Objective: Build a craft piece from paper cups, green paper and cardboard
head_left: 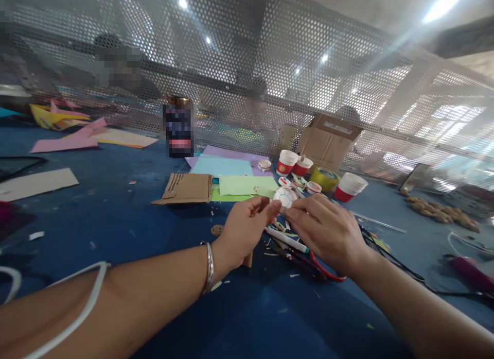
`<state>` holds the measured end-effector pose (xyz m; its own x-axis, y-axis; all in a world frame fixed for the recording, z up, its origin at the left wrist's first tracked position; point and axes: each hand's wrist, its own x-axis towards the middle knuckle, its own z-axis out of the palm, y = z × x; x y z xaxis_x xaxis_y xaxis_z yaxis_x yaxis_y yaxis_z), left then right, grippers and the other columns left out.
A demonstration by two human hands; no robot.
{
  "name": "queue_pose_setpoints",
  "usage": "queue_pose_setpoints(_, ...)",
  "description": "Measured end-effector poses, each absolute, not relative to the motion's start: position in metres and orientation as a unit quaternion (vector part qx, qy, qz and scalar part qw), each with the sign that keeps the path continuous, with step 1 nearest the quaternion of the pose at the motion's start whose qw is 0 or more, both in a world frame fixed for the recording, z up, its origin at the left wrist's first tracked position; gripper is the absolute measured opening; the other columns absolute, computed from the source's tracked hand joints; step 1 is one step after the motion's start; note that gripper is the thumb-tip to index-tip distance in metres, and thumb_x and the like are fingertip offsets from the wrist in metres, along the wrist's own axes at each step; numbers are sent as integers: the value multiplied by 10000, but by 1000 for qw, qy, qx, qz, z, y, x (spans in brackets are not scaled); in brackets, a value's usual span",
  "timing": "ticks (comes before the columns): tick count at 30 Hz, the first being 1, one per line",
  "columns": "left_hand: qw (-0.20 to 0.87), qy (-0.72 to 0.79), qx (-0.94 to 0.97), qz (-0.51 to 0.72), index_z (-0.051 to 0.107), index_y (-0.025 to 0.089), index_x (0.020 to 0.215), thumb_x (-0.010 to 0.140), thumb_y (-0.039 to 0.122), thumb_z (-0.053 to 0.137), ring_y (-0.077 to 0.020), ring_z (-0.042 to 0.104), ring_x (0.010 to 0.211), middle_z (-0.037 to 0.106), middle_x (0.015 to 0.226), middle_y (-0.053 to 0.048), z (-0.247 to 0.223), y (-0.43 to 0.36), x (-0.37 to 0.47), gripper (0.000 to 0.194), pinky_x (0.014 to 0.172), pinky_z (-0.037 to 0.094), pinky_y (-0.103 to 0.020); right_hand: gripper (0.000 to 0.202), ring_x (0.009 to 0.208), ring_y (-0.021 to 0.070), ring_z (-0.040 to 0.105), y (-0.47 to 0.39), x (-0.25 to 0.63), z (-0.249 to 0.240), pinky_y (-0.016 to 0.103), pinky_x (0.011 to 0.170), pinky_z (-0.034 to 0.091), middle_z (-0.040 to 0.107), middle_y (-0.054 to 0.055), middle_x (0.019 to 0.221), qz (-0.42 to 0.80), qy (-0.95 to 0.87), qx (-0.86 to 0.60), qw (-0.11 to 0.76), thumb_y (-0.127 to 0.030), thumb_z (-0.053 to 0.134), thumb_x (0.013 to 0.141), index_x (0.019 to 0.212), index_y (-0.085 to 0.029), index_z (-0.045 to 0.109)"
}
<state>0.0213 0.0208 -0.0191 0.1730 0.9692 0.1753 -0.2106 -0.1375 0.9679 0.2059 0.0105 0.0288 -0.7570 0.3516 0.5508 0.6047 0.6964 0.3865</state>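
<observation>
Between my two hands is a small round white paper piece (285, 197) with faint lines on its face. My left hand (247, 227) pinches its left edge between thumb and fingers. The fingers of my right hand (328, 230) close on its lower right edge. Just below the hands, a white marker with a teal end (287, 239) and red-handled scissors (324, 269) lie among paper scraps. Behind the piece are light green paper (247, 186) and a brown cardboard piece (189, 188).
Red and white paper cups (286, 162) and a yellow-green tape roll (324, 179) stand behind my right hand. A cardboard box (328, 142) leans near the perforated metal screen (231, 55). Blue and purple sheets lie beyond the cardboard. Cables run at the right.
</observation>
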Motion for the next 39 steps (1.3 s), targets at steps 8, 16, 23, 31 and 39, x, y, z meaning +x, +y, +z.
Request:
queue_pose_setpoints(8,534,360,537,545,621,195,843,823,349,684,-142,578,723,622,761,-6,-15,22,18,168,753,518,-335,167,849,216,634,4,199,16,395,761,586,712,89,961,-195,-900,-286,264,-134,562,952,1047,-183,690)
queue_pose_setpoints(16,547,349,550,525,633,194,879,827,400,713,-137,607,714,682,797,-18,-14,18,17,227,694,504,-293,426,1140,304,626,9,204,7,512,951,571,663,130,1193,-119,-839,-393,358,-375,732,869,1247,-228,597)
queue_pose_setpoints(23,587,327,522,525,623,193,1019,759,377,808,-167,677,784,726,890,-43,-18,18,19,368,771,563,-343,448,1191,304,606,10,204,6,563,1067,486,675,103,1226,-95,-839,-402,353,-331,710,878,1294,-254,563)
queue_pose_setpoints(31,570,335,527,534,578,187,828,779,304,780,-135,652,737,671,784,7,-13,14,19,238,772,551,-314,462,1151,296,613,7,206,8,525,1005,528,657,105,1205,-81,-842,-400,353,-278,752,821,1248,-241,577)
queue_pose_setpoints(39,531,328,567,537,574,191,950,790,299,768,-164,674,835,709,915,-34,-18,15,20,273,797,541,-320,440,1146,292,608,5,203,12,538,1058,476,658,103,1181,-70,-842,-401,355,-253,736,801,1202,-234,557)
